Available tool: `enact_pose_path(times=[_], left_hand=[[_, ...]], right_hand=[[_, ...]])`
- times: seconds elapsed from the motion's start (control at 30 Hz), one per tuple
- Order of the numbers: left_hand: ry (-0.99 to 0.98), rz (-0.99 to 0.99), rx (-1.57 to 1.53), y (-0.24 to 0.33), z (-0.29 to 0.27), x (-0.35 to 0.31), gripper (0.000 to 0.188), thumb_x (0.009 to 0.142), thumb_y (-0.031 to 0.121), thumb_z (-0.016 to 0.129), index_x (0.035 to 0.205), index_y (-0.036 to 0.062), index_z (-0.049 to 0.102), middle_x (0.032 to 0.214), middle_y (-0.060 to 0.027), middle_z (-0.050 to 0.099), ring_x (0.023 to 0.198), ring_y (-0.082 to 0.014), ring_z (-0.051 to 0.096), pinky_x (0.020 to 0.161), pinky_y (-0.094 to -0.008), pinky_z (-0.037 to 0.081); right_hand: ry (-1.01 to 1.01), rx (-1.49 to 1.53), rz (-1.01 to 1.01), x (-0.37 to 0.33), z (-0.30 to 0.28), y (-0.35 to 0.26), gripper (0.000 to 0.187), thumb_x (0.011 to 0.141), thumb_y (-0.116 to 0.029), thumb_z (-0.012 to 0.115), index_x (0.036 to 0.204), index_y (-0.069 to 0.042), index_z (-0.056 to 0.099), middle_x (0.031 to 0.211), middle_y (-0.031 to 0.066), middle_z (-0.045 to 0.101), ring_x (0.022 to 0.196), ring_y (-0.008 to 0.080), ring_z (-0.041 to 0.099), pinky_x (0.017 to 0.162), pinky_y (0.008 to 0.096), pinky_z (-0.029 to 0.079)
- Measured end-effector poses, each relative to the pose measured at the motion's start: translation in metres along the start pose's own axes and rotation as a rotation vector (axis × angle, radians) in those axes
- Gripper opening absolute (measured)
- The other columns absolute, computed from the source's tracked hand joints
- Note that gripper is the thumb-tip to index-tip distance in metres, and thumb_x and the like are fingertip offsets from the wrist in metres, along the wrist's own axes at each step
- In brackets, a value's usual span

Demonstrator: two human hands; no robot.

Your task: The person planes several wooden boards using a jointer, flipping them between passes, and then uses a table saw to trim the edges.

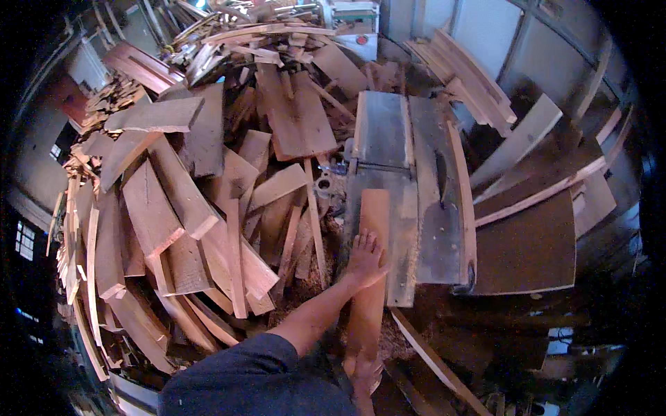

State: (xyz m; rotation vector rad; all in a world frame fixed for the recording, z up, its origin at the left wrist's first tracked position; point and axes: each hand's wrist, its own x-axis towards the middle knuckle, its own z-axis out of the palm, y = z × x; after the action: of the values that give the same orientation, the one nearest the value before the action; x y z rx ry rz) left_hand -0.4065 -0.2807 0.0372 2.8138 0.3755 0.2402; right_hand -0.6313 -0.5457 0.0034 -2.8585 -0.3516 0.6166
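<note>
A long, narrow reddish-brown wooden board (pixel 374 208) lies lengthwise on a dark metal machine bed (pixel 402 236). The bed has a crosswise gap beyond the board's far end. My left hand (pixel 368 260) rests flat on top of the board, fingers stretched out and a little apart. At the board's near end, low in the picture, my right hand (pixel 363 371) grips the wood; part of its fingers is hidden. Beside the bed on the right runs a raised wooden fence-like plank assembly (pixel 433 187) with a dark slot in it.
Rough planks (pixel 163 201) are heaped closely along the left. More offcuts (pixel 263 41) pile up at the back, near a pale machine (pixel 354 28). To the right stand a brown panel (pixel 527 249) and leaning boards (pixel 520 145). Sawdust (pixel 326 256) lies beside the bed.
</note>
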Motion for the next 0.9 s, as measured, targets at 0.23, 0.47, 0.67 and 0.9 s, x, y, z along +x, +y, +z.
enact_pose_path(times=[0.23,0.47,0.67,0.9], left_hand=[[0.015,-0.034,0.007,-0.032,0.005,0.063,0.076,0.089,0.054,0.057,0.140,-0.0016,0.047,0.157,-0.0255,0.025,0.149,-0.0437,0.012,0.121,-0.0548,0.007],[0.016,-0.020,-0.063,-0.043,0.005,0.108,0.070,0.089,0.053,0.057,0.134,-0.0009,0.055,0.156,-0.0258,0.027,0.150,-0.0436,0.012,0.121,-0.0544,0.006],[0.027,-0.027,-0.046,-0.046,0.009,0.119,0.069,0.089,0.052,0.057,0.134,-0.0004,0.055,0.155,-0.0250,0.029,0.150,-0.0431,0.011,0.122,-0.0541,0.005],[0.110,-0.001,0.012,-0.053,0.014,0.128,0.070,0.088,0.052,0.059,0.134,-0.0003,0.053,0.154,-0.0244,0.030,0.150,-0.0432,0.011,0.121,-0.0547,0.007]], right_hand=[[0.134,-0.013,-0.264,0.047,-0.029,-0.038,0.093,0.080,-0.031,0.068,0.158,-0.027,0.017,0.129,0.0299,0.041,0.114,0.0512,0.044,0.093,0.0556,0.043],[-0.029,0.018,-0.236,0.080,-0.076,-0.062,0.122,0.062,-0.041,0.083,0.159,-0.023,0.011,0.127,0.0417,0.036,0.112,0.0574,0.043,0.089,0.0626,0.043],[0.016,-0.067,-0.309,0.091,-0.095,-0.073,0.121,0.064,-0.041,0.082,0.159,-0.022,0.010,0.122,0.0419,0.039,0.106,0.0588,0.046,0.085,0.0648,0.044],[0.041,0.047,-0.256,0.100,-0.101,-0.081,0.117,0.064,-0.041,0.082,0.159,-0.023,0.017,0.114,0.0391,0.043,0.099,0.0584,0.048,0.086,0.0631,0.045]])
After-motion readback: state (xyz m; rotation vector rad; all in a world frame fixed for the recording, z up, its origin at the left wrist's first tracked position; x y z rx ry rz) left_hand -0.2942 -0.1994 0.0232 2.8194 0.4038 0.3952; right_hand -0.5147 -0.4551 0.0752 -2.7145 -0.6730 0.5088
